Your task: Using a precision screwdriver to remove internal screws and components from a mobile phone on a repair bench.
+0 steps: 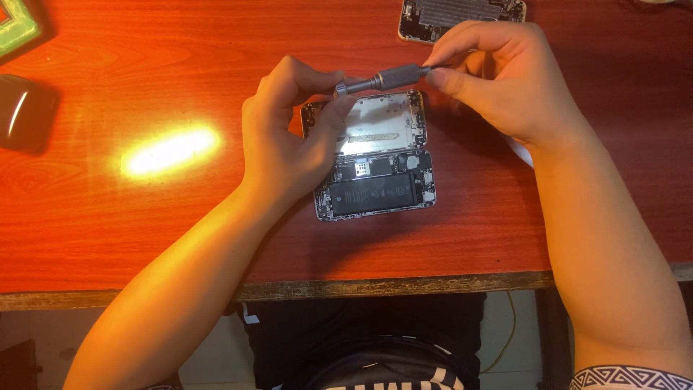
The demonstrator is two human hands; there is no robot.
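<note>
An opened smartphone [379, 162] lies on the red wooden table [144, 224], its black battery and circuit board showing and its screen half folded back above. My left hand [289, 137] rests on the phone's left edge, and its fingertips pinch the front end of a grey metal screwdriver [382, 78]. My right hand [498, 72] holds the rear end of the same screwdriver between thumb and fingers. The tool lies almost level just above the phone's upper edge. Its tip is hidden behind my left fingers.
A second opened phone body [458, 16] lies at the far edge of the table. A black object [25, 112] and a green-framed item [16, 25] sit at the far left. A bright light glare [170, 150] marks the tabletop. The table's near edge [361, 287] runs above my lap.
</note>
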